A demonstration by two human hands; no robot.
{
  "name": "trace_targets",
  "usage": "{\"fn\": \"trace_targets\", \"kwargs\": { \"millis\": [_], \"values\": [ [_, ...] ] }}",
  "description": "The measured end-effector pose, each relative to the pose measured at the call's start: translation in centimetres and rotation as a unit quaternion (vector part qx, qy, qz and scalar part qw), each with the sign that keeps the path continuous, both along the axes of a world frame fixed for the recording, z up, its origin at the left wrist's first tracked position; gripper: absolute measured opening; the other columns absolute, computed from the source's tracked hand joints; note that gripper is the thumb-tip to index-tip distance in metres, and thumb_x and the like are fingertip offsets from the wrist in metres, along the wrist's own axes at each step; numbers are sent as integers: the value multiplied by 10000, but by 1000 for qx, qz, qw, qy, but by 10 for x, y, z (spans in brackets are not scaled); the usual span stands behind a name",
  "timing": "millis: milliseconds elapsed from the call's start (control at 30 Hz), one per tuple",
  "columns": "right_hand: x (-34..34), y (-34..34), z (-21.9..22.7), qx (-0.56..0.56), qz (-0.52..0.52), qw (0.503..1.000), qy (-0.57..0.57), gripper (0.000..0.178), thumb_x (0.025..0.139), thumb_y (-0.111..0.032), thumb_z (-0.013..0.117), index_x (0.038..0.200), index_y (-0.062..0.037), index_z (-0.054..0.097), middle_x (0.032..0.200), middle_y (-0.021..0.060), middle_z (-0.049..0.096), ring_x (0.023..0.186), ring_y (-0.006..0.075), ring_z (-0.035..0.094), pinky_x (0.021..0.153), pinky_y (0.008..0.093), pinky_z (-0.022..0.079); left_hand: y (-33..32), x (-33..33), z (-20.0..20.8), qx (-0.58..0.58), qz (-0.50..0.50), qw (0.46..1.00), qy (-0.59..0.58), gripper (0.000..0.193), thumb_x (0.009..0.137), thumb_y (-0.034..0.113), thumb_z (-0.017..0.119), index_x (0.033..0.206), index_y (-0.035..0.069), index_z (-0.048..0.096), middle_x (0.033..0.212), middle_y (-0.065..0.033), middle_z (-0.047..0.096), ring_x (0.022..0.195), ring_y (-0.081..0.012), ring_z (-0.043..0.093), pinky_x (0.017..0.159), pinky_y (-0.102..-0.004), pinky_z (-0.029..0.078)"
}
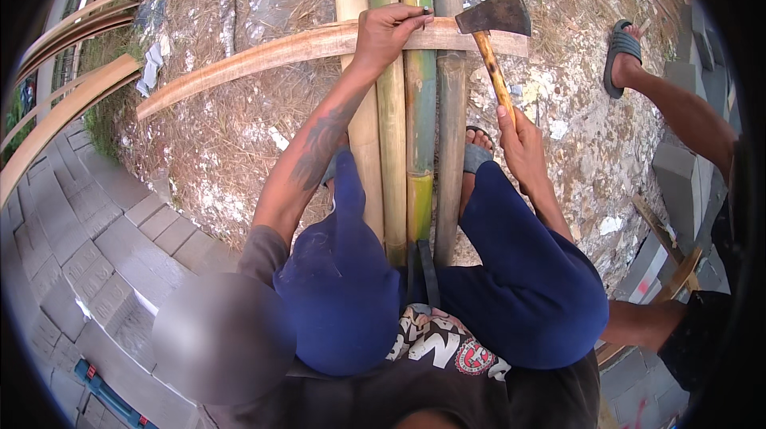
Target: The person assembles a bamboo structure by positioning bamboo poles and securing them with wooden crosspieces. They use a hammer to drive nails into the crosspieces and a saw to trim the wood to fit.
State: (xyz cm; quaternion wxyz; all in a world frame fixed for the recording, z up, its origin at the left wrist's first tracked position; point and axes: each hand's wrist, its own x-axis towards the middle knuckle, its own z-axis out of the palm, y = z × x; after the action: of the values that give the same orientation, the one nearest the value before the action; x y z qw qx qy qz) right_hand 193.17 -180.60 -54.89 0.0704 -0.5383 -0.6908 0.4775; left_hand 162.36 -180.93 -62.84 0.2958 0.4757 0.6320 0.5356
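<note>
Over on the left, the wooden strip (pixel 239 66) ran across the bamboo poles (pixel 419 110); the left hand (pixel 391 34), pinched nearly closed, had a small dark nail (pixel 426 15) over it! Next, the hatchet (pixel 496 15) hung above the strip's end, the right hand (pixel 523 146) wrapped firmly round its handle (pixel 495 74)!

Wide head view (fisheye, near), downward over left hand (pixel 384 34) and right hand (pixel 521 146).

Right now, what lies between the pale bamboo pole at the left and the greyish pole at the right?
In the head view, a yellowish-green pole and a greener pole lie between them, with the wooden strip crossing over both.
</note>
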Motion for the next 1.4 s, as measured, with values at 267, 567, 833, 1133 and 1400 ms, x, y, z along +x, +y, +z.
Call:
{"fn": "trace_targets", "kwargs": {
  "millis": [267,567,833,1133,1400],
  "values": [
    [-17,7,11,44,37,998,-25,422,1119,-400,521,979,-5,568,600,132,565,525,214,563,501,400,407,-10,5,-5,69,18,995,68,129,906,86,794,1025,47,824,928,-102,804,804,-163,762,699,-281,572],
    [-25,10,36,89,86,992,-37,351,1123,-352,522,1019,-19,566,570,155,538,471,240,523,482,414,380,-15,18,-22,107,62,992,26,135,906,15,763,1031,12,814,978,-109,809,871,-161,764,756,-274,585],
    [-28,3,29,80,77,993,-33,367,1120,-358,529,1009,-11,572,562,156,539,468,244,521,486,424,388,-14,18,-30,132,80,988,-28,135,892,-8,758,1019,-8,802,941,-120,803,823,-176,760,712,-289,572],
    [-34,5,38,66,77,992,-70,398,1118,-367,527,1004,12,569,568,183,554,474,302,553,492,447,400,-12,18,-26,157,65,985,16,115,886,-1,770,996,2,803,932,-119,795,815,-190,757,697,-296,566],
    [-24,10,34,106,136,977,-123,427,1126,-378,507,969,16,555,568,204,548,454,326,536,484,467,398,-21,22,-26,103,69,992,32,163,911,-4,743,1062,1,805,993,-118,806,877,-166,764,769,-280,590]
  ]
}}
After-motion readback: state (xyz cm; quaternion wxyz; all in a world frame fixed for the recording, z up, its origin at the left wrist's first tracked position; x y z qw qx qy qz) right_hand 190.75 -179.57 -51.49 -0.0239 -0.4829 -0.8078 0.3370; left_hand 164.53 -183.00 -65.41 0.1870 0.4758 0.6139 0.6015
